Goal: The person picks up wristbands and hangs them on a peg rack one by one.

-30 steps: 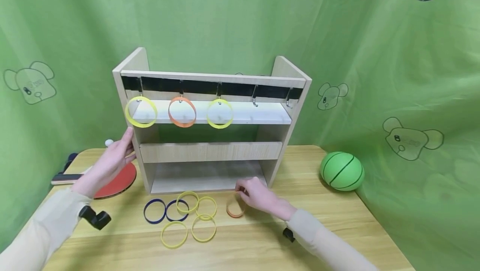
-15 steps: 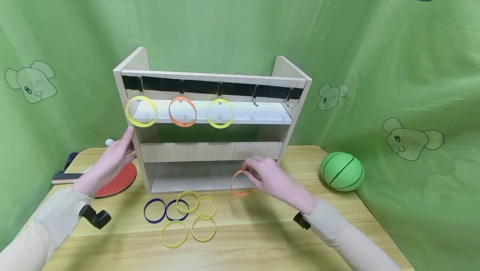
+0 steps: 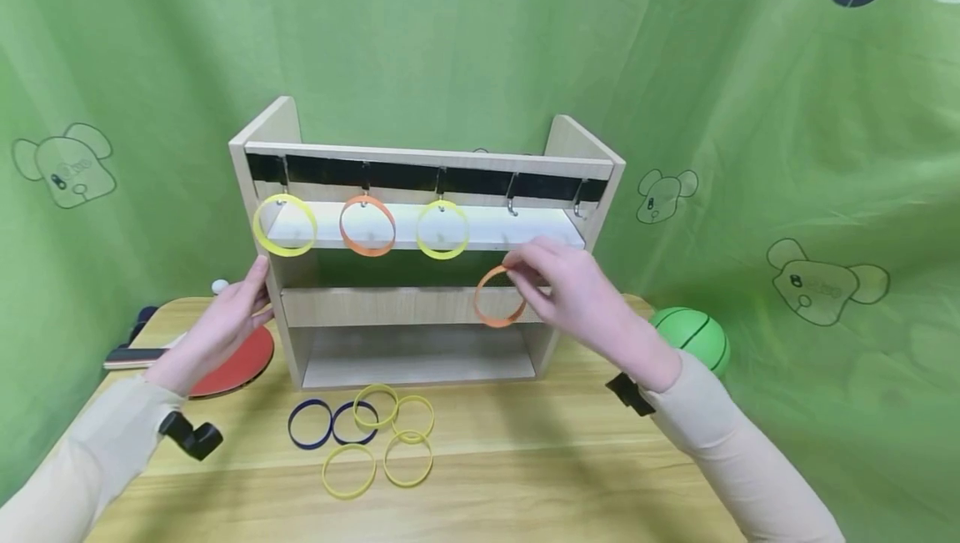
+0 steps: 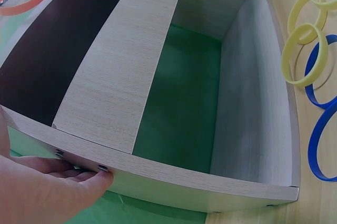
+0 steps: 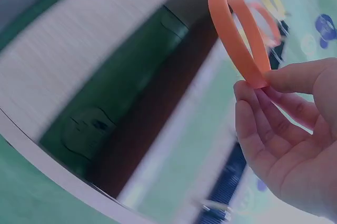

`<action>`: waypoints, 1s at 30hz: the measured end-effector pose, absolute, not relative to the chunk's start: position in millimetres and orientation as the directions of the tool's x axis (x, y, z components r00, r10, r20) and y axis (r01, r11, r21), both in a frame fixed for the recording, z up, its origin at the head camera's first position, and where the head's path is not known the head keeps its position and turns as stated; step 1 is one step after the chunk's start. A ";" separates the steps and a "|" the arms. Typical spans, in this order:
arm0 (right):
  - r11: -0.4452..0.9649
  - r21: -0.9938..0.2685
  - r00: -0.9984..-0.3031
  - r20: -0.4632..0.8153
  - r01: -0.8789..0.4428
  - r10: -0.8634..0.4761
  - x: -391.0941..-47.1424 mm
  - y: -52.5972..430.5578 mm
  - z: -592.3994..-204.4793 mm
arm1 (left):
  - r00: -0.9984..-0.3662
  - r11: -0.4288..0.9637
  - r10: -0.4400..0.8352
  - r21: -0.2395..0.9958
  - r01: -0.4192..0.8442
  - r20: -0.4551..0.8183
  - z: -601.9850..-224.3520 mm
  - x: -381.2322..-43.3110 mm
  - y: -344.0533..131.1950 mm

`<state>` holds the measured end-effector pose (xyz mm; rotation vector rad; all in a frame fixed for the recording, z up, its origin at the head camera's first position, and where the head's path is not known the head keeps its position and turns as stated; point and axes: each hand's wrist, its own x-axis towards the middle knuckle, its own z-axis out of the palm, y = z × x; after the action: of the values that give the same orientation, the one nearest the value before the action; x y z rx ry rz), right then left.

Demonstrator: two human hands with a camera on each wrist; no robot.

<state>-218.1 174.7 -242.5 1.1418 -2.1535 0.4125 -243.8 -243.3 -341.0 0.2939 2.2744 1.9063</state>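
My right hand (image 3: 566, 289) pinches an orange wristband (image 3: 498, 322) by its top edge, in front of the shelf's lower board and below the fourth hook (image 3: 512, 208). In the right wrist view the band (image 5: 237, 39) stands up between thumb and fingertips. My left hand (image 3: 228, 314) rests with its fingers against the outer left side of the wooden shelf (image 3: 420, 307); in the left wrist view the fingertips (image 4: 102, 176) touch that panel. From the first three hooks hang a yellow wristband (image 3: 258, 230), an orange one (image 3: 343, 230) and another yellow one (image 3: 465, 230). The two right hooks are bare.
On the table (image 3: 480, 476) before the shelf lie several yellow wristbands (image 3: 348, 495) and two dark blue ones (image 3: 300, 444), some overlapping. A red table tennis paddle (image 3: 240, 364) and a white ball (image 3: 219, 285) are at left. A green ball (image 3: 693, 339) sits at right.
My right hand has lifted the orange wristband off the table, up and slightly right, to the front of the shelf. The left hand stays at the side panel.
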 end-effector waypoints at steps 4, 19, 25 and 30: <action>0.575 0.038 -0.380 0.715 -0.817 -0.587 -219.3 176.5 -218.9 | -0.968 0.166 0.251 0.985 0.052 0.009 -340.5 -243.9 -243.6; 0.648 -0.008 -0.460 0.711 -0.762 -0.532 -248.1 181.0 -196.8 | -0.967 0.169 0.255 0.984 0.049 0.004 -341.8 -243.5 -243.3; 0.645 -0.017 -0.476 0.690 -0.764 -0.546 -251.9 182.0 -200.3 | -0.966 0.161 0.257 0.986 0.054 0.011 -341.8 -243.1 -243.1; 0.662 -0.007 -0.480 0.696 -0.749 -0.535 -246.2 184.1 -200.5 | -0.966 0.167 0.257 0.984 0.054 0.009 -341.2 -243.5 -243.4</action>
<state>-246.2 184.1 -200.5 0.9875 -2.2001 0.4089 -243.5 -243.4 -341.2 0.3063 2.2730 1.9059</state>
